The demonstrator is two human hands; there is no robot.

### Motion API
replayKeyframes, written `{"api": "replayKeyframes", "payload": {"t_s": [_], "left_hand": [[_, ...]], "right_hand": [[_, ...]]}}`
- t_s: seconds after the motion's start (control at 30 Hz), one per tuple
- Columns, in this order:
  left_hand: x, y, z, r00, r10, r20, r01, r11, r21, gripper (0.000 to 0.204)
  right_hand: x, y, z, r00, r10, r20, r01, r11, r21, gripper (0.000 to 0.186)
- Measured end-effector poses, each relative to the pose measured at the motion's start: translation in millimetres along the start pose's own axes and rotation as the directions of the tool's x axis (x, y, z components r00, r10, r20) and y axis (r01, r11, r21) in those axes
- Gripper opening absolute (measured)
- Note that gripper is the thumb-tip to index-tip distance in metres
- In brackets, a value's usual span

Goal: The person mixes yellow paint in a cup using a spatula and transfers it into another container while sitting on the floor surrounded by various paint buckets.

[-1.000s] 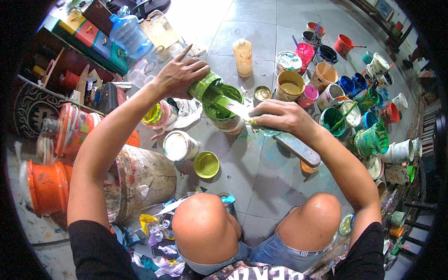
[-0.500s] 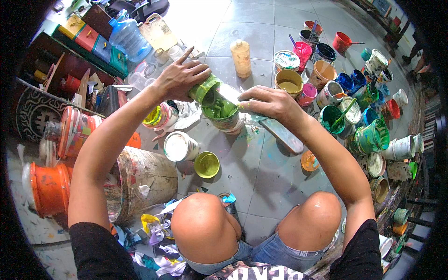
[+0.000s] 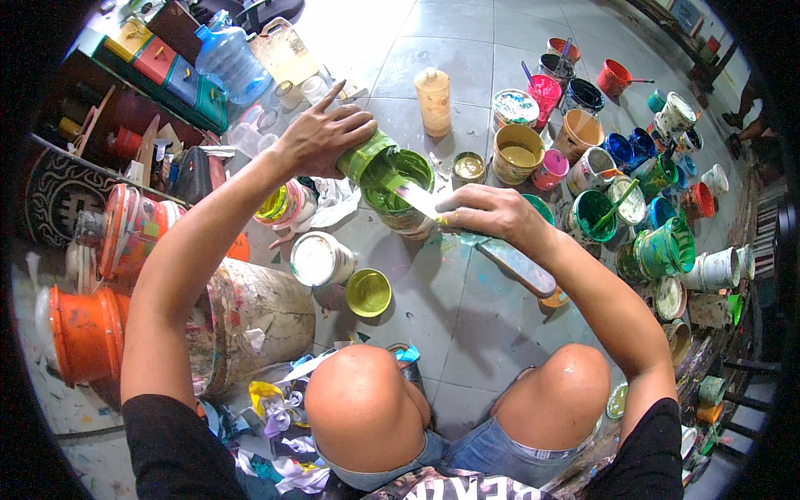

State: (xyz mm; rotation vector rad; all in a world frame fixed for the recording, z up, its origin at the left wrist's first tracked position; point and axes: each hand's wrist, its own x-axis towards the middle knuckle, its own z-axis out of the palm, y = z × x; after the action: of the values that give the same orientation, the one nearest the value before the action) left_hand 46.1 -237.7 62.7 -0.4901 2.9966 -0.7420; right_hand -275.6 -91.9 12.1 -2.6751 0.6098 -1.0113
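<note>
My left hand (image 3: pixel 329 137) is closed round a small green-coated cup (image 3: pixel 363 160), tipped on its side with its mouth toward the right. Below the mouth, a tub of green paint (image 3: pixel 419 218) stands upright on the floor. In my right hand (image 3: pixel 492 208) is a flat scraper (image 3: pixel 517 268) with a long greyish handle; its pale blade (image 3: pixel 417 198) reaches into the opening of the tipped cup. Closer to my knees are a white-lidded tub (image 3: pixel 317 260) and an empty-looking olive-green cup (image 3: pixel 368 293).
Many paint pots crowd the right, among them a mustard-coloured tub (image 3: pixel 517 155) and a dark green pot (image 3: pixel 594 214). A tan bottle (image 3: pixel 433 102) stands beyond my hands. At left are a large stained bucket (image 3: pixel 258 325), orange tubs (image 3: pixel 87 333) and crumpled rags (image 3: pixel 287 408).
My right hand has shifted slightly right, drawing the scraper back, so its pale blade shows. A small pot beside the mustard-coloured tub is uncovered. My left hand stays nearly in place.
</note>
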Motion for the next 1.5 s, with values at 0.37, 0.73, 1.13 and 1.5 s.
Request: {"api": "replayKeyframes", "payload": {"t_s": [0.37, 0.73, 1.13, 1.5], "left_hand": [[-6.3, -0.3, -8.3, 0.995, -0.095, -0.029, 0.094, 0.995, -0.025, 0.086], [2.6, 6.6, -22.7, 0.994, -0.093, 0.056, 0.093, 0.996, 0.005, 0.076], [1.5, 19.3, -11.5, 0.967, -0.061, 0.245, 0.033, 0.993, 0.116, 0.091], [11.6, 21.8, -19.8, 0.953, -0.111, 0.281, 0.083, 0.99, 0.11, 0.085]], "right_hand": [[-11.3, -20.5, -15.5, 0.996, 0.01, -0.089, -0.015, 0.999, -0.053, 0.026], [-38.5, -21.5, 18.1, 0.999, -0.021, -0.039, 0.016, 0.991, -0.133, 0.033], [-76.8, -29.7, 34.9, 0.996, -0.084, 0.001, 0.083, 0.986, -0.143, 0.029], [-91.7, -47.1, -7.3, 0.989, -0.141, 0.049, 0.146, 0.981, -0.125, 0.032]]}}
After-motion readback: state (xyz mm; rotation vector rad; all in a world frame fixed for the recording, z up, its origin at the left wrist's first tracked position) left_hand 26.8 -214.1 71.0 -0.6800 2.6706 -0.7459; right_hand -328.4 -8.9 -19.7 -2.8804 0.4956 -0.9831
